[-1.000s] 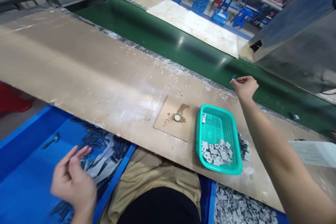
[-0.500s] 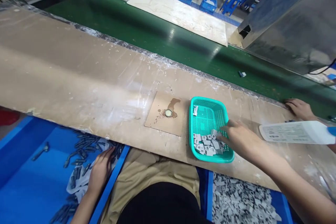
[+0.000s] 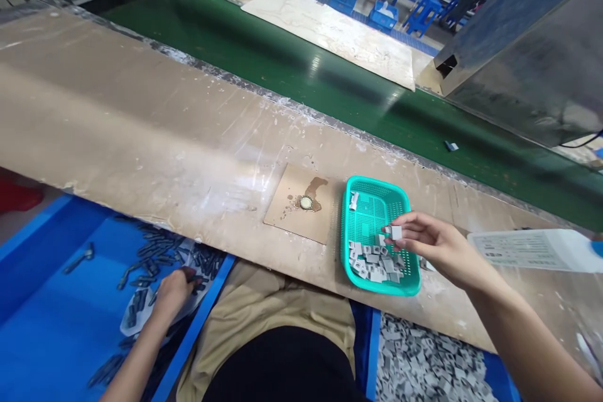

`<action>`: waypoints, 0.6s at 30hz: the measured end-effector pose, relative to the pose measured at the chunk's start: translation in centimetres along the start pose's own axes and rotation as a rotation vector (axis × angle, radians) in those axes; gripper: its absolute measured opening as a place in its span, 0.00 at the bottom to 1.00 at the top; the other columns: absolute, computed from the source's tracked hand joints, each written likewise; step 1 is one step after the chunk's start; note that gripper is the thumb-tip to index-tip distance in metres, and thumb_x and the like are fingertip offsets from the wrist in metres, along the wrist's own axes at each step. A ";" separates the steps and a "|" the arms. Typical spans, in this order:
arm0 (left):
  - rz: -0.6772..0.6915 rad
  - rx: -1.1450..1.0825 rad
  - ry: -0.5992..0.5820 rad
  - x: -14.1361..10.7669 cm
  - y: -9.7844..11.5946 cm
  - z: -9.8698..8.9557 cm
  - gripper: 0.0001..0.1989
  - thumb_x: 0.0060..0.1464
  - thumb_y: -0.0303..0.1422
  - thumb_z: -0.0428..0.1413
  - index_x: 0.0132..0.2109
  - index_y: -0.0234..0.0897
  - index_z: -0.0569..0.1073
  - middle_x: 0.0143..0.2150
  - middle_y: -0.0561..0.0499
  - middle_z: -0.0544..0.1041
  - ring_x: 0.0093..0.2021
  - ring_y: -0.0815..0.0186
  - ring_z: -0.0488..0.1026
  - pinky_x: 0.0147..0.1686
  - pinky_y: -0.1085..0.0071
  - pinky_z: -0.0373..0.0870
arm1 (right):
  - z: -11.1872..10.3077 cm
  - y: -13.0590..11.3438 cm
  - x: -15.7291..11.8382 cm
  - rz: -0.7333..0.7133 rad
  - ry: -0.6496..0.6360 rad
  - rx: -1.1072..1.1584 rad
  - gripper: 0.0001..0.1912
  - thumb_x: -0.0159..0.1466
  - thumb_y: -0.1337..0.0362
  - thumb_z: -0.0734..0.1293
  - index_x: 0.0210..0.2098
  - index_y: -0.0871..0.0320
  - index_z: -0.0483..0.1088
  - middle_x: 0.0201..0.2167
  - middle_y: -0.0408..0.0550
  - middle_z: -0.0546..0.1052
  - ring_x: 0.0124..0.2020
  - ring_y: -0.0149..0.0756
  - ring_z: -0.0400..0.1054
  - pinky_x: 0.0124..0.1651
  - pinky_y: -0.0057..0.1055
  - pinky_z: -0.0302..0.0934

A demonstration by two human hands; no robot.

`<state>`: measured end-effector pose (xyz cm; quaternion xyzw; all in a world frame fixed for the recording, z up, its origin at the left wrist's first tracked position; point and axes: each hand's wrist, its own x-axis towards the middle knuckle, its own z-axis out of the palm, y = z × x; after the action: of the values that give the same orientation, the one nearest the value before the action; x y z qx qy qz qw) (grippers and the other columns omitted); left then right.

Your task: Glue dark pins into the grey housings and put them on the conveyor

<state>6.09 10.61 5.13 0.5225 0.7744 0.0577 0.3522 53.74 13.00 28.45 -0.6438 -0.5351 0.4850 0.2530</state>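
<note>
My right hand (image 3: 436, 245) holds a small light-grey plastic block (image 3: 396, 232) between thumb and fingers, over the right side of a green mesh basket (image 3: 349, 226). Several similar grey blocks (image 3: 372, 259) lie in the basket's near half, and one pale piece (image 3: 353, 201) rests by its far left corner. Down in a blue bin (image 3: 42, 301) at the left, my left hand (image 3: 173, 292) has its fingers curled together among dark elongated parts (image 3: 153, 251). What its fingertips grip is hard to make out. White plastic sheeting (image 3: 134, 317) lies partly under these parts.
A cardboard square (image 3: 277, 217) with a wet stain and a round pale piece (image 3: 306, 202) lies left of the basket. A white bottle (image 3: 527, 250) lies on its side at the right. Beyond is a green conveyor belt (image 3: 264, 53); a bin of grey blocks (image 3: 424, 358) is below right.
My right hand has drawn up from the basket's blocks with one block in its fingers. My left fingers have curled in. Another person's hand at the right edge is out of view.
</note>
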 end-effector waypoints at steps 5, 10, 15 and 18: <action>0.087 -0.104 0.035 -1.7 0.5 0.0 0.09 0.39 0.39 0.53 0.29 0.40 0.70 0.33 0.41 0.79 0.42 0.46 0.75 0.42 0.60 0.68 | 2.7 -1.3 1.8 -0.014 0.021 0.237 0.16 0.55 0.55 0.72 0.38 0.57 0.70 0.32 0.48 0.77 0.32 0.38 0.74 0.39 0.37 0.70; 0.074 -0.280 0.067 -4.0 0.4 -0.7 0.17 0.44 0.46 0.54 0.34 0.37 0.72 0.33 0.44 0.78 0.38 0.54 0.76 0.38 0.64 0.71 | 7.1 -3.0 4.7 -0.346 0.097 -0.139 0.18 0.58 0.56 0.70 0.45 0.57 0.72 0.35 0.50 0.78 0.36 0.40 0.73 0.40 0.39 0.69; 0.018 -0.505 0.099 -7.6 1.9 -3.1 0.25 0.43 0.51 0.58 0.40 0.34 0.76 0.42 0.41 0.78 0.44 0.52 0.74 0.42 0.62 0.72 | 10.4 -4.0 7.4 -0.571 0.117 -0.548 0.11 0.62 0.60 0.64 0.39 0.58 0.74 0.32 0.49 0.77 0.30 0.37 0.71 0.35 0.35 0.67; -0.007 -0.645 0.178 -9.7 3.7 -4.7 0.23 0.38 0.48 0.64 0.37 0.35 0.77 0.36 0.43 0.78 0.41 0.51 0.74 0.41 0.60 0.73 | 11.2 -3.7 8.4 -0.583 0.111 -0.596 0.11 0.62 0.61 0.63 0.39 0.59 0.74 0.33 0.51 0.77 0.30 0.37 0.71 0.34 0.34 0.66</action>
<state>8.06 5.34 15.06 0.3742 0.7458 0.3441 0.4306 41.70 19.78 24.16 -0.5356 -0.7974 0.1814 0.2107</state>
